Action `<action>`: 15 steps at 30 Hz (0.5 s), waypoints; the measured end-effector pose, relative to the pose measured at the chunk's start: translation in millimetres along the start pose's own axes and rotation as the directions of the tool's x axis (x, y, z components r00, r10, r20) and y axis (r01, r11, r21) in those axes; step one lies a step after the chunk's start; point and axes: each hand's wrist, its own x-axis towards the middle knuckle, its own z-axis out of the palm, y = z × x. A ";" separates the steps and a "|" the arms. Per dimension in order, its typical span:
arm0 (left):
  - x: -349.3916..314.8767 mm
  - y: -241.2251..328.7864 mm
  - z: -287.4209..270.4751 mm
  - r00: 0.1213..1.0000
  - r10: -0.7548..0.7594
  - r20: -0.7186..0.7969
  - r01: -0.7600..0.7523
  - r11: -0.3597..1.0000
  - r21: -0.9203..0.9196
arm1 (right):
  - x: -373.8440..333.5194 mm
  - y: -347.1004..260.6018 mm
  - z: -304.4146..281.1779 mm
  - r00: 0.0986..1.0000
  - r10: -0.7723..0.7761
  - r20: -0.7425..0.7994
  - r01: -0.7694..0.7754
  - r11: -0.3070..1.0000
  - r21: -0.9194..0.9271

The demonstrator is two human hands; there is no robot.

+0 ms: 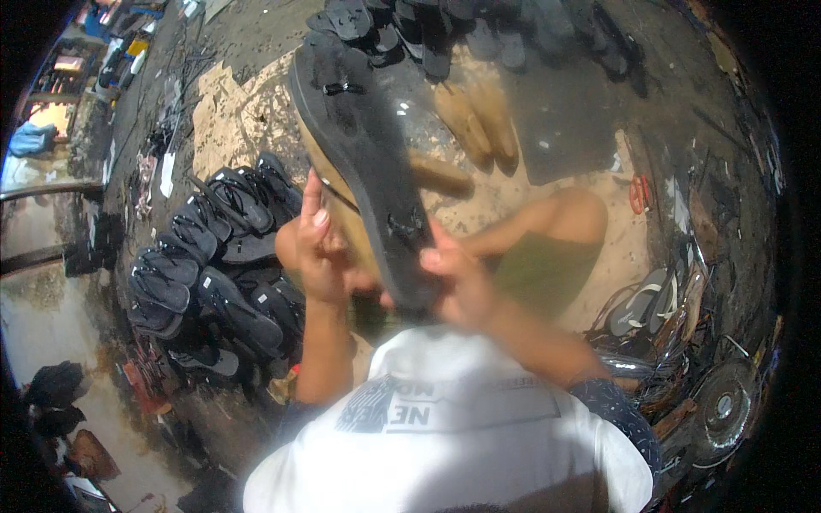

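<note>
A long black sandal sole is held up in front of me, its toe end pointing away. A small black loop stands near the toe end, and short strap ends show near the heel. Against its left underside lies a tan foot-shaped last, mostly hidden by the sole. My left hand is closed around the last from the left, its index finger raised along the side. My right hand grips the heel end of the sole from the right, thumb on top.
Several black flip-flops are heaped at the left, and more black footwear lies at the far side. Tan lasts rest on the cardboard. Red-handled scissors lie right. A round metal disc sits at lower right.
</note>
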 end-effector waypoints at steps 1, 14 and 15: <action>-4.7 3.3 1.4 0.999 -0.002 -0.043 0.010 0.984 0.180 | 2.9 -1.2 -6.0 0.992 -0.116 -0.051 0.103 0.973 -0.206; -19.2 -23.7 -14.3 0.994 -0.005 -0.113 0.050 0.917 0.397 | 17.8 -13.6 -28.1 0.921 -0.382 0.076 0.121 0.094 -0.988; -17.2 -23.1 -14.0 0.990 0.038 -0.133 0.020 0.913 0.408 | 24.3 -17.3 -26.4 0.843 -0.517 0.152 0.130 -0.079 -0.988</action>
